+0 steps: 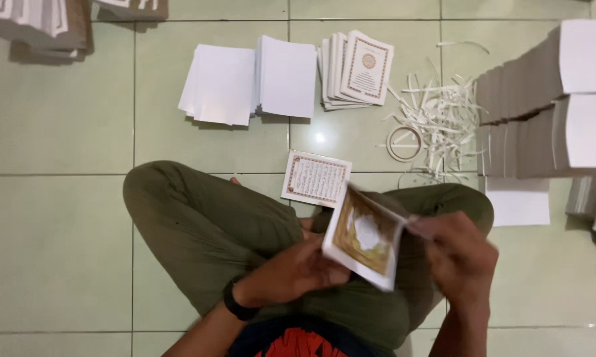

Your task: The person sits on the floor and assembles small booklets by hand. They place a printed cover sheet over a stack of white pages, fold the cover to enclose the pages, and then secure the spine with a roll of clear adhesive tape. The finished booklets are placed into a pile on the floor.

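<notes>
Seated cross-legged on floor (53, 251). Left hand (298, 271) pinching booklet (364, 239) at lower edge; right hand (460, 261) blurred at 3 o'clock — fingers closed on its cover edge. Advisable: steady spine, align edges squarely. Booklet small, gold-patterned cover, white border, tilted over lap. Printed sheet (316, 178) at 12 o'clock; white stacks (251, 82) beyond — paper trimmings (437, 119) at 1 o'clock.

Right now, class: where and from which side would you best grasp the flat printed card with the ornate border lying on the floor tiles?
Probably the printed card's near long edge, reached from the knees' side: it lies flat, so lift that bare edge first.
</notes>
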